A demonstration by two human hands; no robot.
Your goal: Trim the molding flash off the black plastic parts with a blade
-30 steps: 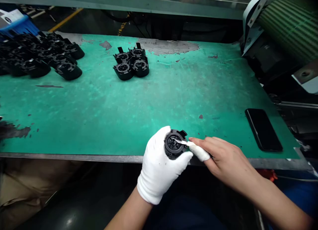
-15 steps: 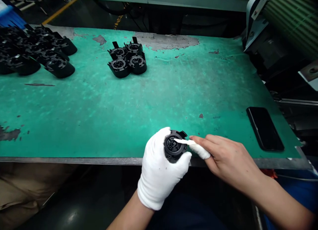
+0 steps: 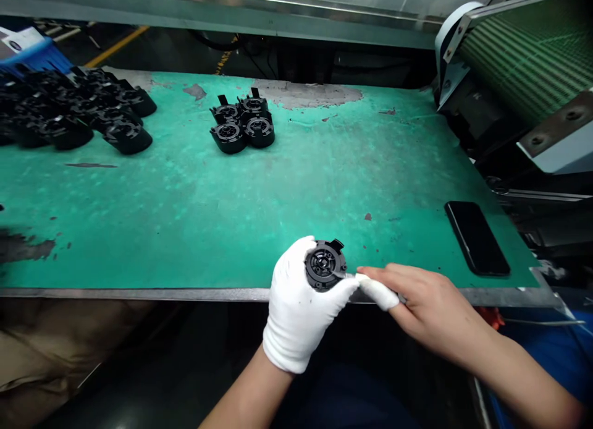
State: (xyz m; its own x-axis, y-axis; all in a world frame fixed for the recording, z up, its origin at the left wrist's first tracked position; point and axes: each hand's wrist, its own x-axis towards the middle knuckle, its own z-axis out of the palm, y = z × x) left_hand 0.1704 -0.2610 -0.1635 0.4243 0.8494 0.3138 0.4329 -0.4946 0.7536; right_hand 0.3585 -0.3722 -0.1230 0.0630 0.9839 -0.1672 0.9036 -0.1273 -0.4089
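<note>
My left hand [image 3: 299,305], in a white glove, is closed around a round black plastic part [image 3: 324,265] and holds it at the near edge of the green table [image 3: 259,188]. My bare right hand [image 3: 426,308] has a white wrap on its forefinger and pinches a small thin blade [image 3: 345,273]. The blade's tip touches the lower right rim of the part. Both hands hover just over the table's metal front edge.
A cluster of similar black parts [image 3: 243,123] sits mid-table at the back, and a larger heap [image 3: 69,114] lies at the far left. A black phone [image 3: 477,237] lies near the right edge. A green ribbed conveyor [image 3: 523,52] rises at the right.
The blade tip has moved from the middle of the part's face down to its lower right rim. The view has shifted slightly; both hands stay at the table's front edge.
</note>
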